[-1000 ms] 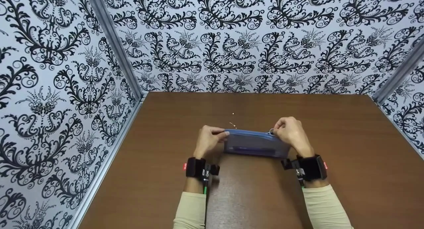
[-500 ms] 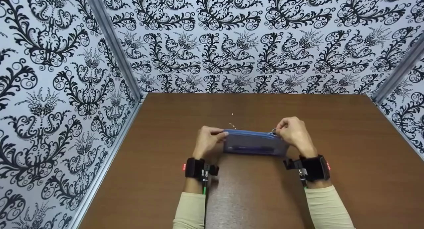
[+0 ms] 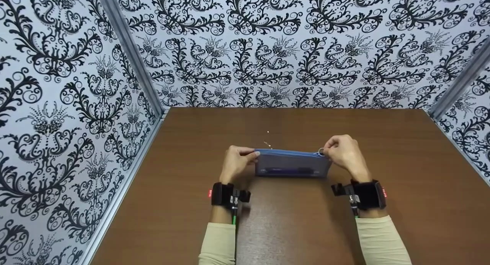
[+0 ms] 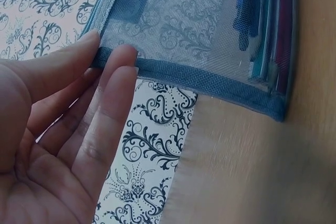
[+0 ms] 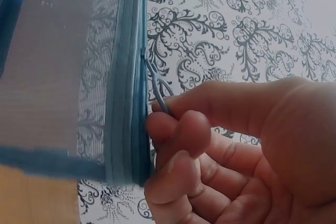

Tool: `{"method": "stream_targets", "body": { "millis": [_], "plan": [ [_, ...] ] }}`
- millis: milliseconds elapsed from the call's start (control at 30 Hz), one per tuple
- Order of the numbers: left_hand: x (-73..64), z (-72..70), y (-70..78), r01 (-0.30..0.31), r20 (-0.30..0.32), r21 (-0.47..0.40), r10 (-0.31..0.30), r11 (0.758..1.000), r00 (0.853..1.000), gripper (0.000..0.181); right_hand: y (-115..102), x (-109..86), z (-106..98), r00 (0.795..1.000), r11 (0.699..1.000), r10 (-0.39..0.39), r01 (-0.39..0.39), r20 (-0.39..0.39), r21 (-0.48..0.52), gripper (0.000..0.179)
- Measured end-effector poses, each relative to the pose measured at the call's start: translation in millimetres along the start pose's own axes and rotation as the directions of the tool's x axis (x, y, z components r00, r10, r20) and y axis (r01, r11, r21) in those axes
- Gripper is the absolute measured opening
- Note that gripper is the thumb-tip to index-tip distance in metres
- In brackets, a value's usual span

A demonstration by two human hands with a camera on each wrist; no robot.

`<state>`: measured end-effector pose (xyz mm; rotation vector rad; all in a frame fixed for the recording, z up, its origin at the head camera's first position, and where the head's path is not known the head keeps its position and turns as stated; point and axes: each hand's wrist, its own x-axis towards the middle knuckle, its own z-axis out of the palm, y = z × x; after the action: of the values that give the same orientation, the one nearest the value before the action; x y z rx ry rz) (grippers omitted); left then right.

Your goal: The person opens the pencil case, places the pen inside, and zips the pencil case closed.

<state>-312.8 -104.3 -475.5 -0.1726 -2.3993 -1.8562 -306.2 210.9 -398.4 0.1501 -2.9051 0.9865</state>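
Note:
A see-through mesh zipper pouch (image 3: 287, 163) with a blue zipper edge stands upright over the table, held between both hands. Through its mesh, several pens (image 4: 262, 30) show lying along the bottom. My left hand (image 3: 234, 161) pinches the pouch's upper left corner between thumb and fingers. At the other end of the zipper, my right hand (image 3: 344, 152) pinches the ring-shaped zipper pull (image 5: 159, 88) between thumb and curled forefinger. The slider sits close to the right end, and the zipper line behind it looks closed in the head view.
The brown wooden table (image 3: 191, 203) spreads around the pouch. White panels with black scroll patterns (image 3: 268, 46) rise behind and at the sides, joined by grey metal posts (image 3: 132, 50). Small bright specks (image 3: 268, 144) show just beyond the pouch. Black camera straps (image 3: 367, 194) wrap both wrists.
My right hand has moved a little to the right with the zipper pull, nearing the pouch's right end. My left hand and the pouch have shifted slightly left.

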Motion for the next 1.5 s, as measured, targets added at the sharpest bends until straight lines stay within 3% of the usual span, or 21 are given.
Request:
{"method": "stream_targets", "body": {
  "millis": [400,867,1167,1500],
  "plan": [
    [0.0,-1.8,-1.8,-0.002,0.000,0.018,0.002,1.000,1.000,0.016,13.6,-2.6,-7.1,0.994,0.993,0.092,-0.095,0.053,0.068,0.009],
    [2.3,-1.5,-1.6,0.015,-0.001,0.038,-0.015,0.999,1.000,0.015,29.5,-4.6,-17.9,0.985,0.984,0.132,-0.144,0.114,0.103,0.012],
    [0.5,5.9,-2.3,-0.020,-0.080,0.061,0.024,0.998,0.997,0.018,38.1,3.4,0.9,0.995,0.977,0.100,-0.102,0.019,0.189,0.015],
    [2.9,15.1,1.1,0.063,-0.087,0.078,-0.056,0.995,0.995,0.043,40.7,12.2,25.6,0.983,0.911,0.143,-0.086,-0.113,0.402,0.019]
  ]
}}
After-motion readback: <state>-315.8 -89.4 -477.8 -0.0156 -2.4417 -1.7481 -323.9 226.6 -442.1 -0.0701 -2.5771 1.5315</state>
